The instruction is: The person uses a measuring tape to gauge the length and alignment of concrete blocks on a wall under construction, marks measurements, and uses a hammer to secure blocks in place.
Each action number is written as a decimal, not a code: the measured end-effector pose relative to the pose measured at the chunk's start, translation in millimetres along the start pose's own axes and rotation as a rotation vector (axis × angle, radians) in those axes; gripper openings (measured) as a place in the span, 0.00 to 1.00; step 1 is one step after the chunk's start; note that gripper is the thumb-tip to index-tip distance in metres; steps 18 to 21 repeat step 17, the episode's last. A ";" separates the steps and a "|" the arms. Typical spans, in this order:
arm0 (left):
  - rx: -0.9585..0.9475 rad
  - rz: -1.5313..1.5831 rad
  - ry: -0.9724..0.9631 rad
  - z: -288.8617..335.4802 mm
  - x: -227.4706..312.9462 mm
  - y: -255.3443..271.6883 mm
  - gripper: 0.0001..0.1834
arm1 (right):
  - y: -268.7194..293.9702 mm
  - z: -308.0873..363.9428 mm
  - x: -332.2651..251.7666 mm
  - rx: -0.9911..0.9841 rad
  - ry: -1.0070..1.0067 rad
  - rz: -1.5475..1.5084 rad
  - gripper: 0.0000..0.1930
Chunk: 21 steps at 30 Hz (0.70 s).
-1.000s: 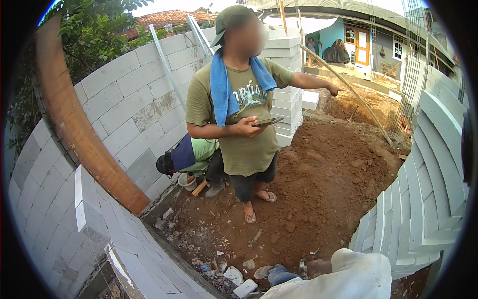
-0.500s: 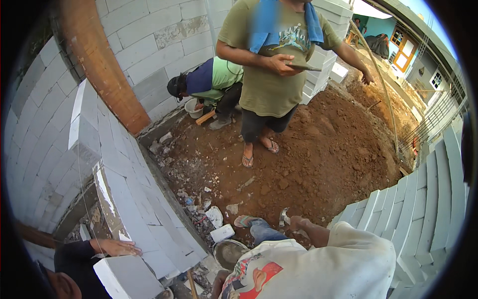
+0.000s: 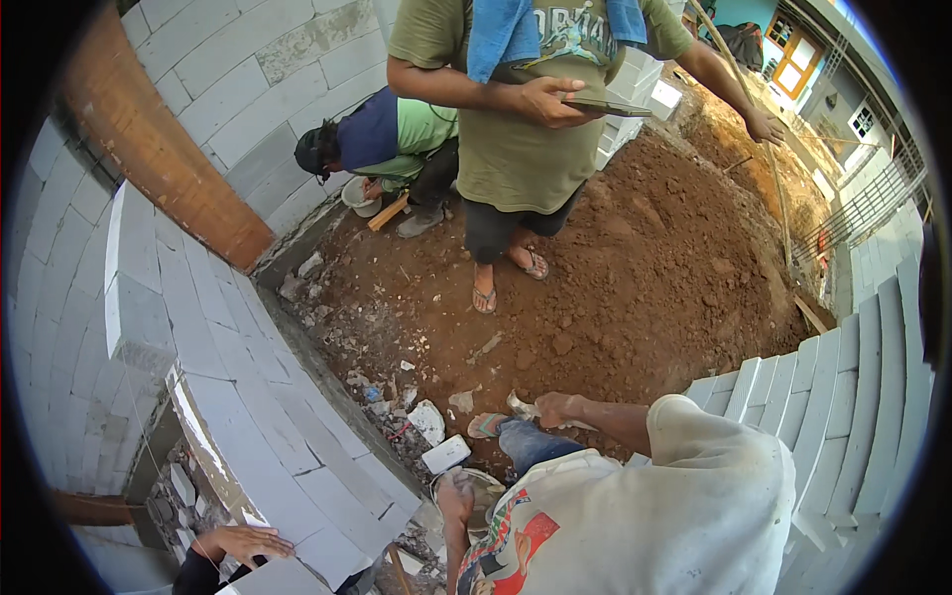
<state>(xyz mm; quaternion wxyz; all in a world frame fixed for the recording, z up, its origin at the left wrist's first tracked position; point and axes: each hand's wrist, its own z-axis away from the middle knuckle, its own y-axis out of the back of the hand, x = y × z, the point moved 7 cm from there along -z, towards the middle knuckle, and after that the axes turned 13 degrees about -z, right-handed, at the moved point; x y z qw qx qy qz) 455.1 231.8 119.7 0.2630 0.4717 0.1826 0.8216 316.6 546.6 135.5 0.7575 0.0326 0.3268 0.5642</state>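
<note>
Low in the view, my right hand [image 3: 563, 409] grips a hand tool [image 3: 522, 405] with a pale metal head, perhaps a trowel; its handle is mostly covered. My left hand [image 3: 456, 494] is at the near-left rim of a round bucket [image 3: 489, 490], fingers bent over the edge. Grey stuff like mortar shows inside the bucket, partly hidden by my hand and white shirt. A small white block [image 3: 446, 454] lies just beyond the bucket, beside my sandalled foot [image 3: 486, 425].
A low block wall [image 3: 268, 407] runs along the left, with a co-worker's hand [image 3: 253, 543] on it. Ahead stands a person holding a dark tablet [image 3: 605, 104]; another crouches by a pail [image 3: 359, 196]. Piled soil [image 3: 684, 258] lies right, above stacked blocks [image 3: 843, 397].
My left hand has moved up to the bucket rim. My right hand and its tool have shifted left and slightly up. The co-worker's hand at lower left sits lower in view.
</note>
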 end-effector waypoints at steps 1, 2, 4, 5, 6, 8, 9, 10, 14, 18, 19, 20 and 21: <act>0.076 -0.158 -0.097 -12.3 38.4 11.7 0.34 | 7.4 -5.9 -19.0 -0.023 0.101 0.064 0.16; 0.102 -0.167 -0.208 -18.9 79.0 17.8 0.34 | 11.1 -13.9 -36.5 -0.065 0.128 0.141 0.15; 0.380 -0.397 -0.558 -14.3 164.0 38.8 0.46 | 14.5 -13.8 -71.6 -0.072 0.256 0.222 0.15; 0.234 -0.469 -0.598 -24.8 188.8 35.4 0.53 | 16.2 -6.9 -88.7 -0.032 0.346 0.236 0.15; 0.145 -0.589 -0.601 -31.0 206.5 29.9 0.53 | 14.7 -1.9 -103.1 -0.067 0.403 0.279 0.12; -0.024 -0.782 -0.581 -36.9 218.9 15.8 0.48 | 14.8 14.7 -128.5 -0.042 0.552 0.323 0.13; -0.170 -0.769 -0.417 -42.4 205.3 9.4 0.44 | 20.6 35.5 -138.7 0.054 0.757 0.187 0.14; -0.297 -0.758 -0.247 -47.4 186.1 2.5 0.41 | 13.0 37.8 -142.4 -0.017 0.723 0.220 0.15; -0.564 -0.890 -0.146 -53.0 109.7 -27.7 0.39 | -10.8 55.2 -145.9 -0.049 0.671 0.242 0.16; -0.619 -0.852 -0.106 -40.3 56.1 -48.6 0.38 | 11.4 86.0 -153.1 0.220 0.874 -0.087 0.09; -0.619 -0.852 -0.106 -40.3 56.1 -48.6 0.38 | 11.4 86.0 -153.1 0.220 0.874 -0.087 0.09; -0.619 -0.852 -0.106 -40.3 56.1 -48.6 0.38 | 11.4 86.0 -153.1 0.220 0.874 -0.087 0.09; -0.619 -0.852 -0.106 -40.3 56.1 -48.6 0.38 | 11.4 86.0 -153.1 0.220 0.874 -0.087 0.09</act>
